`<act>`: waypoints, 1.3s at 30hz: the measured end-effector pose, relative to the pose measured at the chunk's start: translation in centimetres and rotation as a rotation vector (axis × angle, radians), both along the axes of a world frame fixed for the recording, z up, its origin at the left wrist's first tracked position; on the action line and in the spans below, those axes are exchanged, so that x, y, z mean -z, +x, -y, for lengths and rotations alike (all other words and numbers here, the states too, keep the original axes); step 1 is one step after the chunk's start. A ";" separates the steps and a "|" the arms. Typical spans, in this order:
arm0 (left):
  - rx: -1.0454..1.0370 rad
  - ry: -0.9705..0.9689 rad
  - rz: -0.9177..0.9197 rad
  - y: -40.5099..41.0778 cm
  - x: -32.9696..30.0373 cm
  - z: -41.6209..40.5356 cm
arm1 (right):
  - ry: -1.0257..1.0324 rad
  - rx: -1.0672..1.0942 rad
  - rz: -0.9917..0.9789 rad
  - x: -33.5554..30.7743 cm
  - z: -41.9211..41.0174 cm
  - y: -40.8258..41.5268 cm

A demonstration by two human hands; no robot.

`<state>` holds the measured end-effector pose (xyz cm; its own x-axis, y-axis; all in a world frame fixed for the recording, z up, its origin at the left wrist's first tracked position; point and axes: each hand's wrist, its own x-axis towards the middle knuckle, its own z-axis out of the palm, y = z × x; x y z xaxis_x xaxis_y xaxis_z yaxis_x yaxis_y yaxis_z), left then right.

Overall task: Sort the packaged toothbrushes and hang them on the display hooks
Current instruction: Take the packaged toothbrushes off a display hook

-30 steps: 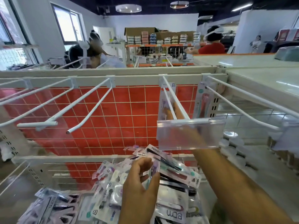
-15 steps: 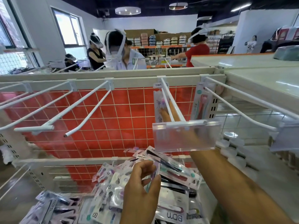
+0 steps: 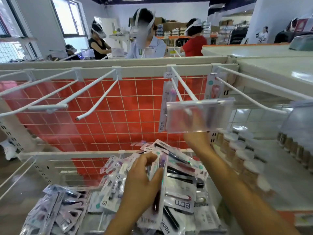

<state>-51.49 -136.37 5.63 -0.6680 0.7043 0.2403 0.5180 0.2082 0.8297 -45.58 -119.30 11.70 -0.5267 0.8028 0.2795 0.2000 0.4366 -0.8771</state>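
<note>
My left hand (image 3: 140, 185) is shut on a packaged toothbrush with a purple brush (image 3: 160, 168), held over a loose pile of packaged toothbrushes (image 3: 183, 202) in the wire basket (image 3: 71, 153). My right hand (image 3: 196, 134) is raised behind the clear label holder (image 3: 199, 116) at the tip of the middle hook (image 3: 183, 85); the plastic blurs its fingers. One white BDM pack (image 3: 166, 106) hangs far back on that hook, left of my right hand. A pink-brush pack (image 3: 215, 89) hangs on the right hook (image 3: 250, 92).
Two empty white double hooks (image 3: 96, 97) jut toward me on the left, in front of a red-backed wire grid (image 3: 118, 116). More packs (image 3: 55, 211) lie at lower left. Jars with white lids (image 3: 240, 150) line the right shelf. Several people stand beyond the rack.
My right hand has drawn back along the middle hook toward its tip, and the white pack now hangs at the back. My view rose. My left hand kept its pack.
</note>
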 end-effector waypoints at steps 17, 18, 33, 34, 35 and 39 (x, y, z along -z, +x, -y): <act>-0.198 -0.604 -0.503 0.6 2.9 0.7 | -0.128 -0.075 0.426 10.3 5.7 3.9; -0.201 -0.603 -0.494 0.6 2.9 0.6 | -0.110 -0.076 0.412 10.4 5.7 3.8; -0.219 -0.207 -0.223 0.0 3.4 -0.1 | -0.184 -0.045 0.487 9.5 7.5 1.7; -0.223 -0.175 -0.186 0.1 3.4 -0.2 | -0.203 -0.041 0.471 9.5 7.4 1.8; -0.229 -0.152 -0.144 0.1 3.2 -0.3 | -0.221 -0.037 0.451 9.5 7.4 1.8; -0.249 -0.112 -0.001 0.2 3.0 -0.8 | -0.265 -0.029 0.366 9.2 7.5 1.9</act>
